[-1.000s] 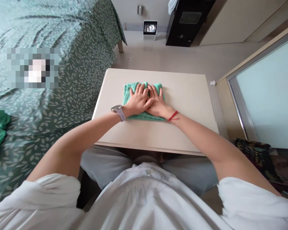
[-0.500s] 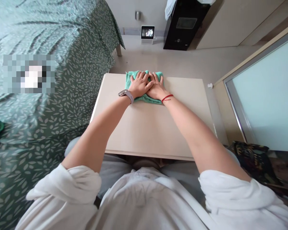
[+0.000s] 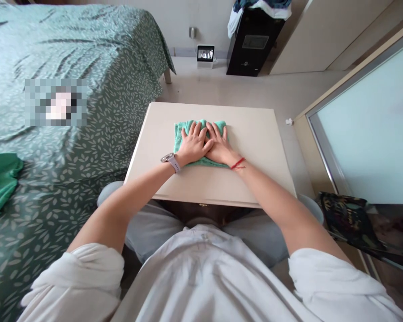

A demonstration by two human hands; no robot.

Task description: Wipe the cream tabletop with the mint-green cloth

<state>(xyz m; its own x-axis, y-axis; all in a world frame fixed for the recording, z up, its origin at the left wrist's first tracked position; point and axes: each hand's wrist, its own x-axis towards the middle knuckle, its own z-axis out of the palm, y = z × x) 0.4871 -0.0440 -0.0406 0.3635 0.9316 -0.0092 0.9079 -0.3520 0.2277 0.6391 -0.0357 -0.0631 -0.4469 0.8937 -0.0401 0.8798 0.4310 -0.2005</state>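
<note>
Two hands press flat on one folded teal cloth [image 3: 200, 142] lying on the middle of a pale wooden table [image 3: 255, 147], toward its far half. Left hand [image 3: 192, 145], a watch [image 3: 170, 161] on its wrist, and right hand [image 3: 219, 145], a red string bracelet [image 3: 237, 163] on its wrist, lie side by side with fingers spread, palms down, neither gripping. One bed in a green leaf-print cover [image 3: 97, 103] stands at left, one green garment [image 3: 0, 181] on it. One black cabinet [image 3: 253, 42] and one small screen [image 3: 205, 54] sit beyond.
</note>
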